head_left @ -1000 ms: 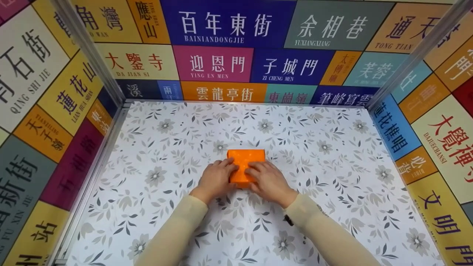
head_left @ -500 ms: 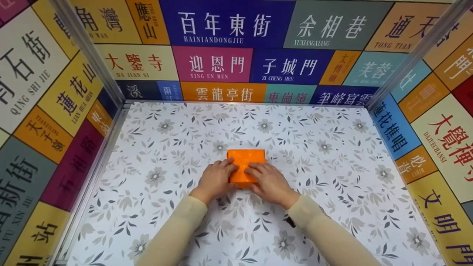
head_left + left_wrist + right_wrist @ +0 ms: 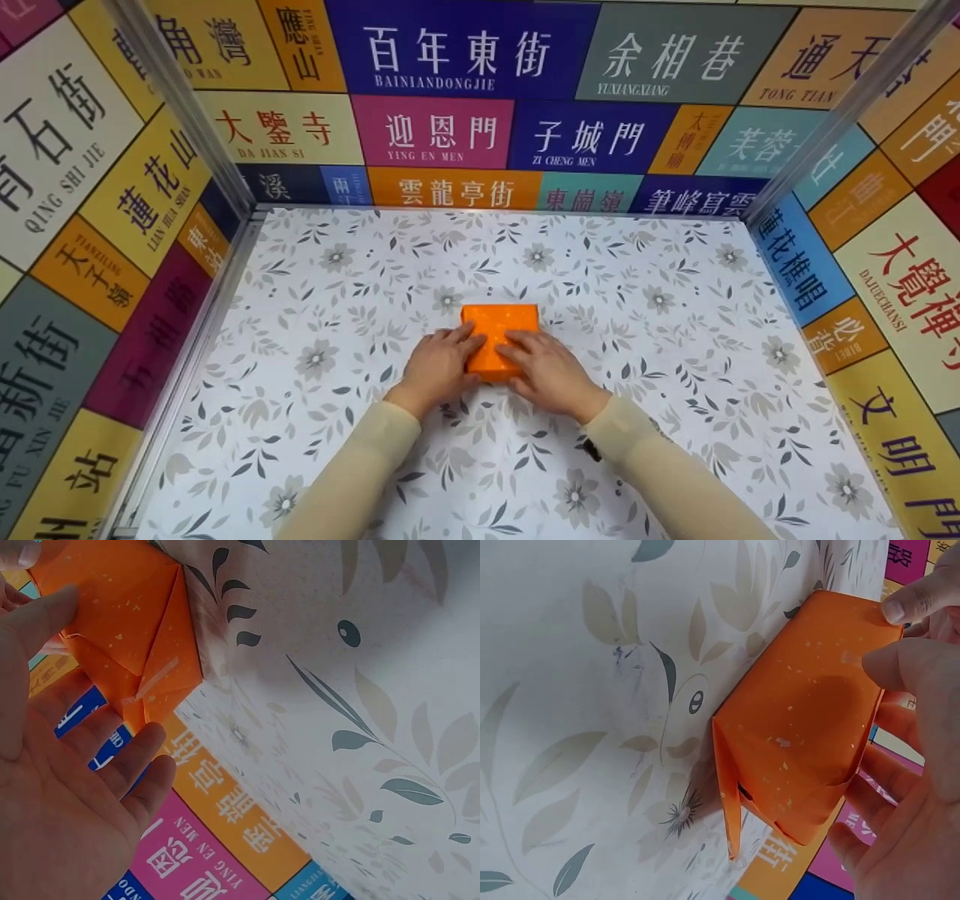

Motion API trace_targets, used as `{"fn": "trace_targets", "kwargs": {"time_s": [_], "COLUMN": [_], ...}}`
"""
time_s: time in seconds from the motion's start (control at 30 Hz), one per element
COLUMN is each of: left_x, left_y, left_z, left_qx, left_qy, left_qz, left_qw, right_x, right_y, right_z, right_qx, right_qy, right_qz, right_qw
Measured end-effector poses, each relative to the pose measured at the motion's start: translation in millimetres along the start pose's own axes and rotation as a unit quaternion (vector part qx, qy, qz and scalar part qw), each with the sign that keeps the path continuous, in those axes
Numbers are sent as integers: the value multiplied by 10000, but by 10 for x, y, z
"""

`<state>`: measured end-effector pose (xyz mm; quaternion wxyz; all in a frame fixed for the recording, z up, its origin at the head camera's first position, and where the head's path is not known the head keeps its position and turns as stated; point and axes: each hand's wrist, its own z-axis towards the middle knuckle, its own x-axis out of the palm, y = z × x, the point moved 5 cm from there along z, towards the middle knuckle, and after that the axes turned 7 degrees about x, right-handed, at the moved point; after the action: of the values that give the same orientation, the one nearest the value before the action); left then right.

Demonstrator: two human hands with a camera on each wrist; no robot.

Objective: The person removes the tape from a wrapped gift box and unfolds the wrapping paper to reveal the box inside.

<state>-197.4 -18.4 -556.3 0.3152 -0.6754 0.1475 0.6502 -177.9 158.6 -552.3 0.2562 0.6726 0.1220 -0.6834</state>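
A small box wrapped in orange paper with gold flecks [image 3: 499, 319] sits on the table. My left hand [image 3: 439, 364] holds its left side, fingers over the top and thumb against the near face. From the right, my right hand [image 3: 551, 375] grips it likewise, its thumb by a clear tape strip [image 3: 851, 658] on the near face. The left wrist view shows the left end's paper folded in, with another tape strip [image 3: 159, 681] across the fold. At the right end a paper flap [image 3: 730, 795] stands loose in the right wrist view.
White paper with grey flowers and leaves covers the table [image 3: 337, 300]. Panels of coloured street-name signs [image 3: 457, 52] wall it at the back and both sides, with metal frame posts at the corners. Something small and dark [image 3: 592, 450] shows under the right cuff.
The right hand and its cuff have shifted slightly to the right, the thumb drawing a little outward along the near face. The left hand and the box stay in place.
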Motion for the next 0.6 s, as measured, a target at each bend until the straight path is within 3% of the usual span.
{"fn": "trace_targets", "kwargs": {"time_s": [0.6], "left_x": [12], "left_y": [12], "left_z": [12], "left_qx": [-87], "left_qy": [160], "left_qz": [-80], "left_qw": [9998], "right_x": [-89], "right_y": [-29], "right_z": [22], "right_qx": [-4], "right_qy": [-145], "right_qz": [466], "right_qw": [9988]}}
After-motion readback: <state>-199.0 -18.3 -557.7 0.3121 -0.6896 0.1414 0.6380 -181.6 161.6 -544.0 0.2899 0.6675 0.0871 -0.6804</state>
